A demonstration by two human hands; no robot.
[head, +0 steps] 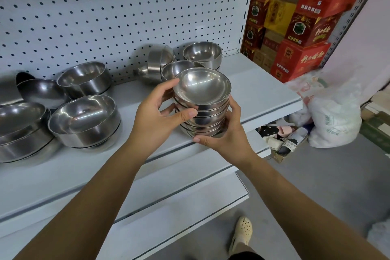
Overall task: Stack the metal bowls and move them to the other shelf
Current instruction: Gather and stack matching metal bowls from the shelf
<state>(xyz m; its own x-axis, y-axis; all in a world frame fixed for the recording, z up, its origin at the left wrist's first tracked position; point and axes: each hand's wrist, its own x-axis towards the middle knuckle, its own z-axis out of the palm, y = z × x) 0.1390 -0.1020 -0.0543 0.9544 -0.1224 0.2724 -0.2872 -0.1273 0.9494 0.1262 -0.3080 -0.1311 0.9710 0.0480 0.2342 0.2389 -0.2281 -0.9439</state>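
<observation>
My left hand [156, 116] and right hand [228, 135] gripped a stack of small bowls [211, 112] at the shelf [253, 91] edge. The larger bowls [84, 120] sat scattered; I judged the move not begun.

Bowls on the shelf [263, 91]
Stack of bowls [202, 112] at the front edge, between left hand [156, 114] and right hand [225, 133]; loose bowls [84, 120] left and behind.
</observation>
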